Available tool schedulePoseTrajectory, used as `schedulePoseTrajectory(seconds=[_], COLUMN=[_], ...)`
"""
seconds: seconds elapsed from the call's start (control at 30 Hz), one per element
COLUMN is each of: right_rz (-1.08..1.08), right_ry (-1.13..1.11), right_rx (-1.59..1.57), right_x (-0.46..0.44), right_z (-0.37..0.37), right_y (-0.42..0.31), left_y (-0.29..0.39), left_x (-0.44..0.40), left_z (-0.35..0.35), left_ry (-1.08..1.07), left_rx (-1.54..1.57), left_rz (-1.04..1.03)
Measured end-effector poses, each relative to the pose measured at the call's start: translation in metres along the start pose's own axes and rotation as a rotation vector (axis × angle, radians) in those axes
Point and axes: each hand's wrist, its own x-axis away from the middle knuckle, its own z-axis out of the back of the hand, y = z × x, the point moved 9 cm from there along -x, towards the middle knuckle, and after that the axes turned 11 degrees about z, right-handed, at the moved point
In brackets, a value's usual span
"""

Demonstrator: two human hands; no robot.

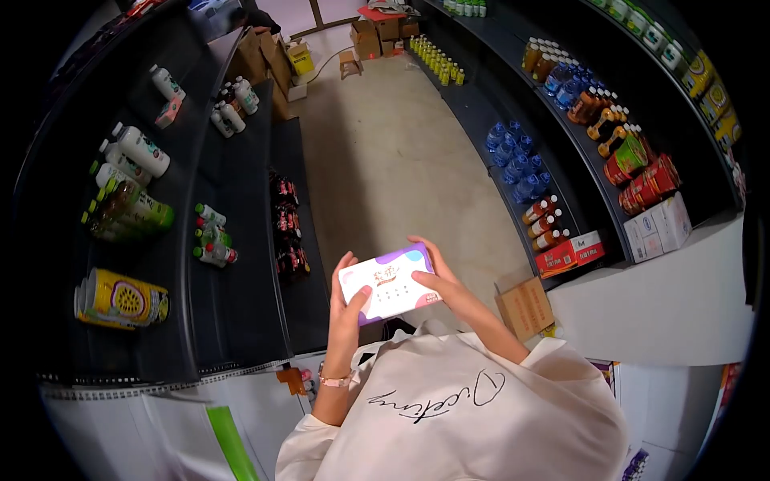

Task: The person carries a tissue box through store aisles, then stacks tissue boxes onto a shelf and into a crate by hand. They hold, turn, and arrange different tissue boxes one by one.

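A white and purple tissue pack (393, 298) with printed lettering is held flat in front of my chest. My left hand (346, 303) grips its left end, thumb on the top face and fingers underneath. At the other end my right hand (439, 280) holds it the same way, thumb pressed on the printed side. The undersides of the pack and most fingertips are hidden.
Dark shelves flank the aisle floor (365, 160). White bottles (143, 151) and yellow cans (124, 299) stand on the left. On the right are blue water bottles (513, 156), red noodle tubs (650, 184) and a cardboard box (525, 309). A person (258, 20) is at the far left.
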Motion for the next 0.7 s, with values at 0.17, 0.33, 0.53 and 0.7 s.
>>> schedulePoseTrajectory(seconds=[0.17,0.33,0.53,0.7], right_rz=[-0.027,-0.233,-0.305,-0.251], right_ry=[0.021,0.066,0.026,0.012], right_rx=[-0.038,-0.081,-0.065,-0.105], right_x=[-0.062,-0.097,-0.191,-0.324], right_z=[-0.006,-0.003,0.011,0.026], right_y=[0.02,0.067,0.102,0.094], left_y=[0.024,-0.004,0.022,0.089], left_x=[-0.05,-0.089,-0.166,-0.28], left_z=[0.029,0.067,0.088,0.108], left_ry=[0.032,0.116,0.156,0.146], left_rx=[0.062,0.116,0.137,0.099], left_rz=[0.051,0.264,0.333,0.198])
